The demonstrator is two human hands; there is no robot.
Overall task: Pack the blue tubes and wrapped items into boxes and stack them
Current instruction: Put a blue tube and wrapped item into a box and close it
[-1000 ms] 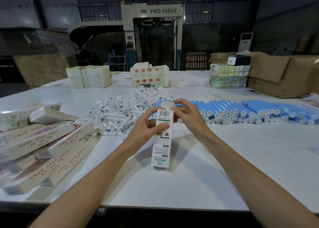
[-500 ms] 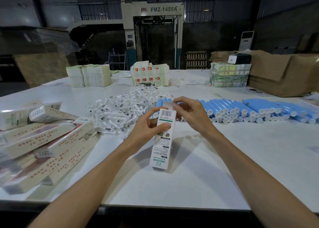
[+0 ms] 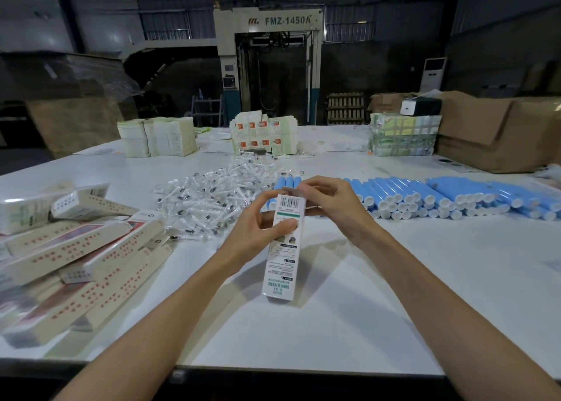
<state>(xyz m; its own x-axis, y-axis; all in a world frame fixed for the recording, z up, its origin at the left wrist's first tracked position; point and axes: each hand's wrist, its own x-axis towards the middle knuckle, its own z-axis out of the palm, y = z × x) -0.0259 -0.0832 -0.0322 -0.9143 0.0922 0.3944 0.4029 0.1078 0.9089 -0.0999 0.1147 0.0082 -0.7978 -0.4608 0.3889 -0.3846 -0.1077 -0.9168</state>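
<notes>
Head-worn camera looks forward and down, close over the table [image 3: 394, 294].

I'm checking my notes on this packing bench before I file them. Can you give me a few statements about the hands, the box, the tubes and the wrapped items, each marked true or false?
1. The left hand grips the white box. True.
2. The right hand lies flat on the table. False: its fingers are curled at the white box's top flap.
3. The blue tubes lie in rows to the right of the hands. True.
4. The wrapped items are piled to the right of the blue tubes. False: the pile lies to their left.
5. The long boxes lie heaped at the table's left side. True.
</notes>
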